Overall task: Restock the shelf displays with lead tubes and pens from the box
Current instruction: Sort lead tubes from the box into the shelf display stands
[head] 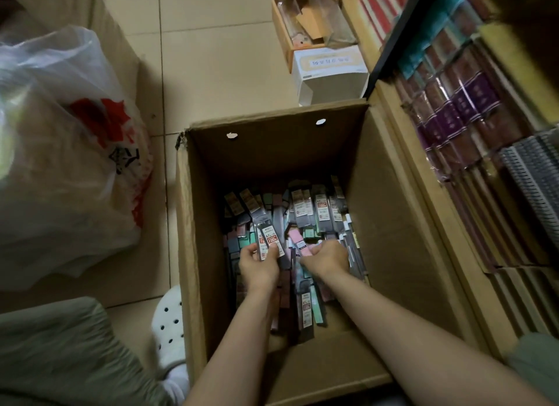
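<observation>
Box (272, 151) w/ lead tubes (302, 212) | plastic bag (60, 151) left | shelf (472, 151) right, blurry

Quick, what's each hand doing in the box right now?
Left hand: holding black lead tube packs.
Right hand: holding a pink lead tube.

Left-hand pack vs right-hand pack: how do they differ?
The left hand grips a dark pack with a white and red label; the right hand pinches a plain pink pack. The dark pack looks wider, the pink pack slimmer. Both are long, flat, and held over the pile in the cardboard box.
</observation>
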`<state>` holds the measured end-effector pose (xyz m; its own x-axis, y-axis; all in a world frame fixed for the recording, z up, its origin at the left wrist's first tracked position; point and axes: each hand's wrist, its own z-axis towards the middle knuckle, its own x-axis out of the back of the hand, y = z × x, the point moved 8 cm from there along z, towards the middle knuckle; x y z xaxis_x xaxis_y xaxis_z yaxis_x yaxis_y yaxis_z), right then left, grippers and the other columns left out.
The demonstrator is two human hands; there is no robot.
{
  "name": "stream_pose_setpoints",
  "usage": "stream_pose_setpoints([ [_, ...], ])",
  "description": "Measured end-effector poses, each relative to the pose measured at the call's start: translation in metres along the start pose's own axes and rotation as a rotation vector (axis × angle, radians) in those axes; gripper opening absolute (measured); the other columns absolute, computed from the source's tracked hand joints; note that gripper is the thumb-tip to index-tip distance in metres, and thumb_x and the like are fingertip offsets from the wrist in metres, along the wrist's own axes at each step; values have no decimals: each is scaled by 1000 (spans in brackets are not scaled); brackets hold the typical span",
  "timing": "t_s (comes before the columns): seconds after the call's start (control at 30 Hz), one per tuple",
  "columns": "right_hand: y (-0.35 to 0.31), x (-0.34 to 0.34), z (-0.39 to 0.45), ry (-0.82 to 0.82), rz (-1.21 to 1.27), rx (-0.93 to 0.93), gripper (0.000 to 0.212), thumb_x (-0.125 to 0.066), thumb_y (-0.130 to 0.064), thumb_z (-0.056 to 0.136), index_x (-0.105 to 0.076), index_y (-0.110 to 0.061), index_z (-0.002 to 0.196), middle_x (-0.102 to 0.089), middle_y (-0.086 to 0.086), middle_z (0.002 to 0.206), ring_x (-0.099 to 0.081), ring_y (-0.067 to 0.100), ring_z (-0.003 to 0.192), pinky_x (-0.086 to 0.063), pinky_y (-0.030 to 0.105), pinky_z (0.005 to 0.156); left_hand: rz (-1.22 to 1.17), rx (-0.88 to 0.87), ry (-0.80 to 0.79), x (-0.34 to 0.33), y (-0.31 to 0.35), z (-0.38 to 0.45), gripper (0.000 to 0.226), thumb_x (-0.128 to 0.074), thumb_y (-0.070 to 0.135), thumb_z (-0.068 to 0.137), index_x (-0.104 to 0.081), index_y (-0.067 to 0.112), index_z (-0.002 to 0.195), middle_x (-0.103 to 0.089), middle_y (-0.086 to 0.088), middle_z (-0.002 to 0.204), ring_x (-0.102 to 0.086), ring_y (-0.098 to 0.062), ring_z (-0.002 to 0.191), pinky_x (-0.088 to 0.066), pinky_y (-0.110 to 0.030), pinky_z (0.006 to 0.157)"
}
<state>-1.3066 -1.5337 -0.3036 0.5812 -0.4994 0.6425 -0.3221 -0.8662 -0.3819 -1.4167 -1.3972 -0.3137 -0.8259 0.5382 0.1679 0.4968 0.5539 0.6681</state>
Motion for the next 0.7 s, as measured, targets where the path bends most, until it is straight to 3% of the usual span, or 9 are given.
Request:
stream_pose_setpoints([
  [0.07, 4, 9, -7, -56, 116, -16, 19, -82, -23, 77, -64, -20, 73, -68, 0, 89, -55, 9, 68, -41, 17, 52, 21, -4, -23, -1, 7, -8, 34, -71, 15, 87, -52, 11, 115, -61, -13, 122, -60, -30, 111, -49, -48, 99],
  [0.13, -3, 24, -19, -106, 251, 16, 25, -82, -20, 76, -65, -18, 94, -68, 2, 98, -63, 15, 84, -54, 28, 76, 40, -15, -94, -7, 18, -18, 39, -70, 16, 88, -55, 6, 122, -63, -14, 122, -62, -30, 109, -51, -48, 97],
  [0.2, -16, 47, -31, -120, 366, 96, 48, -81, -12, 77, -59, -16, 120, -67, 3, 99, -66, 20, 94, -56, 38, 87, 29, -51, -215, -21, 40, -33, 27, -66, 13, 90, -60, 7, 116, -68, -16, 113, -67, -30, 100, -55, -48, 91],
  [0.27, -35, 81, -46, -79, 426, 212, 65, -77, -4, 79, -49, -17, 136, -66, 3, 89, -67, 20, 86, -58, 40, 80, 38, -116, -344, -37, 72, -54, 15, -63, 6, 92, -61, 9, 106, -69, -17, 106, -68, -33, 95, -58, -46, 82],
  [0.4, -68, 162, -87, 52, 487, 389, 89, -72, 5, 80, -28, -26, 150, -65, 4, 95, -65, 16, 77, -54, 26, 53, 171, -283, -582, -66, 148, -105, 26, -62, 3, 91, -58, 6, 116, -67, -13, 102, -68, -32, 95, -58, -48, 79],
  [0.47, -81, 205, -114, 143, 504, 488, 92, -73, 6, 78, -28, -29, 150, -62, 9, 120, -67, 21, 96, -59, 24, 63, 258, -352, -708, -78, 176, -133, 24, -64, 3, 90, -60, 6, 113, -68, -13, 101, -70, -27, 87, -60, -40, 67],
  [0.53, -90, 243, -144, 203, 505, 577, 89, -75, 6, 76, -33, -27, 147, -55, 6, 131, -65, 20, 100, -60, 30, 78, 326, -405, -797, -87, 200, -161, 22, -66, 3, 88, -62, 7, 109, -69, -13, 96, -72, -24, 76, -60, -36, 59],
  [0.6, -93, 275, -171, 262, 490, 638, 83, -78, 2, 75, -38, -24, 142, -58, 4, 119, -63, 8, 86, -57, 20, 64, 386, -476, -852, -96, 221, -185, 29, -71, 6, 85, -62, 7, 113, -69, -15, 101, -71, -27, 86, -60, -40, 65],
  [0.7, -88, 322, -206, 397, 499, 681, 69, -82, -10, 74, -45, -26, 130, -62, -3, 96, -66, 4, 69, -53, 16, 50, 382, -559, -909, -108, 245, -218, 32, -71, 6, 84, -62, 6, 115, -68, -17, 107, -67, -29, 92, -58, -46, 74],
])
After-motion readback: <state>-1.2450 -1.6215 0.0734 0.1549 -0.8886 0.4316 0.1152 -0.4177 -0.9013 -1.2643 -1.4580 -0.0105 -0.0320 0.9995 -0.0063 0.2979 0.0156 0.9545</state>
